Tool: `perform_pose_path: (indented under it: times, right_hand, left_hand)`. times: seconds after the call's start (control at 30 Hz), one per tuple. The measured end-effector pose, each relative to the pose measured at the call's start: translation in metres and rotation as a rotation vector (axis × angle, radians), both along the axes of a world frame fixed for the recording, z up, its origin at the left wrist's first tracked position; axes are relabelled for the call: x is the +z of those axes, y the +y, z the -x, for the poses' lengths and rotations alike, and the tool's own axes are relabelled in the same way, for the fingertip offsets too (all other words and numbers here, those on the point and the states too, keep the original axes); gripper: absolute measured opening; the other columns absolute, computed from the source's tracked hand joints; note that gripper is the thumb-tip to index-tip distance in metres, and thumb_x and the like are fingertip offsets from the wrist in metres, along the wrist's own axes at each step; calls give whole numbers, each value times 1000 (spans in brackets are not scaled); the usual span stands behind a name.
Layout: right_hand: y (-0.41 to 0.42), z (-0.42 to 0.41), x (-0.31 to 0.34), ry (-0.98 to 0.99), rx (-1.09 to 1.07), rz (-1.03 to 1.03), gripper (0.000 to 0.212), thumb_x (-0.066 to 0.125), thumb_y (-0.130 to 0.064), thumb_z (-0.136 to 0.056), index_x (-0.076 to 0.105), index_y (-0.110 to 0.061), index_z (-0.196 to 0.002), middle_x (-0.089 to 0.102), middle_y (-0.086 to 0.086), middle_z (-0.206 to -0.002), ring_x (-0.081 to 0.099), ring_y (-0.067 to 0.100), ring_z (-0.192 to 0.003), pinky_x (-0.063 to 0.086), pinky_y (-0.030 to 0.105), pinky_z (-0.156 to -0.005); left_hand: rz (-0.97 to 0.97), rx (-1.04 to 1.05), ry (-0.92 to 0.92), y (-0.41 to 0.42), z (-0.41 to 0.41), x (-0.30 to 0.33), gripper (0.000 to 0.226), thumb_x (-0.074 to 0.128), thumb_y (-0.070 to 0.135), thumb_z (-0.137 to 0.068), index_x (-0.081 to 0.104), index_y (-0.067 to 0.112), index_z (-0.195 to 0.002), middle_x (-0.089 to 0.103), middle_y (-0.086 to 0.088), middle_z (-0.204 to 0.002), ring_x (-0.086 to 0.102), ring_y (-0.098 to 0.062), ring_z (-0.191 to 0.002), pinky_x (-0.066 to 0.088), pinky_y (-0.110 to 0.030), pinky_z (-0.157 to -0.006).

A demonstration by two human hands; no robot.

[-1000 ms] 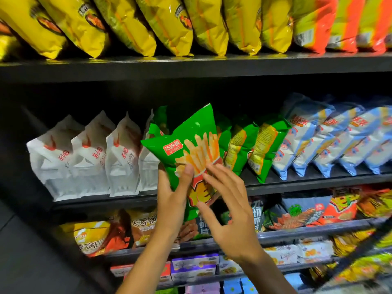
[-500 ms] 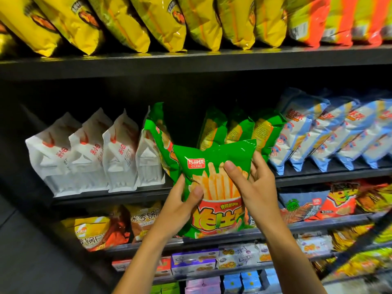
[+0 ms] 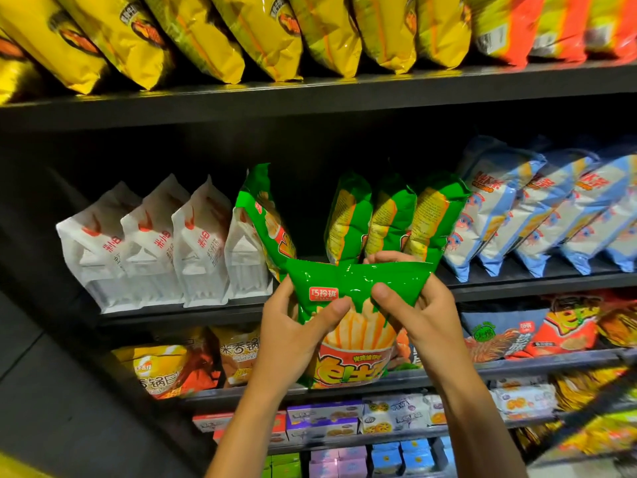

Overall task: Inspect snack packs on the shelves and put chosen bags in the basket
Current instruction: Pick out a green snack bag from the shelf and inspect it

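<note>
- Both hands hold a green fries bag upright before the shelves, printed front toward the camera.
- The left hand clasps the bag's edge at 9 o'clock, its thumb pressed across the front just below the red brand label.
- The right hand grips the edge at 3 o'clock, thumb on the front, fingers curled over the top seam.
- Just behind, at 12 o'clock, matching green bags stand on the middle shelf.
- White pouches line that shelf at 9 o'clock, blue packs at 2 o'clock.
- Farthest up, yellow bags fill the top shelf.
</note>
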State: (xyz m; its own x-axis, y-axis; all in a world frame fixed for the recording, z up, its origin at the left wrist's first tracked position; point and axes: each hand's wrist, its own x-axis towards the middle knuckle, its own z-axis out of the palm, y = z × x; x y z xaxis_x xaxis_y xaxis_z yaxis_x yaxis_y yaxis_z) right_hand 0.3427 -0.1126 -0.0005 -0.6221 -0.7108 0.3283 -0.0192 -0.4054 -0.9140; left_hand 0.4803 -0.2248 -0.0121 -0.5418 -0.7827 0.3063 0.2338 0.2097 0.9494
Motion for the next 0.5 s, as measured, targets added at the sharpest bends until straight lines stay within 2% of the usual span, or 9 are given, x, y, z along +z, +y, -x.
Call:
perform_pose_path:
  times: [0.07,0.13,0.27,0.43,0.5]
  right_hand:
    - [2,0,0,17,-36,-5,44,87,-33,-75,74,-10,-110,78,6,-110,75,23,-104,60,30,-83]
    - [4,1,-3,9,-54,9,34,82,-21,-75,76,-8,-105,80,6,-105,76,23,-102,60,31,-82]
    - [8,-2,-9,-63,-37,60,24,77,-7,-75,77,-3,-98,78,7,-112,73,20,-113,60,30,-88]
    - [11,-7,-15,-61,-82,3,14,81,-13,-74,82,-15,-88,80,10,-96,77,29,-95,62,39,-82]
    - [9,-10,-17,-84,-82,1,16,81,-14,-75,81,-11,-91,79,14,-96,76,32,-94,62,41,-83]
  left_hand:
    - [10,-1,17,2,-1,-2,40,90,31,-75,68,18,-105,79,7,-98,75,-7,-92,57,-18,-75]
    - [9,-28,21,2,-3,-4,48,85,36,-68,69,18,-109,79,3,-102,75,-11,-96,57,-21,-78]
    - [-62,-161,-52,1,-8,-7,62,85,36,-65,64,19,-121,77,0,-114,73,-17,-108,57,-25,-85]
    - [-159,-295,-74,1,-16,-5,63,82,29,-74,60,17,-132,72,-4,-127,68,-23,-120,58,-33,-92]
    - [-163,-286,-22,1,-16,-3,56,81,18,-82,61,10,-133,71,-9,-129,68,-28,-121,58,-39,-95]
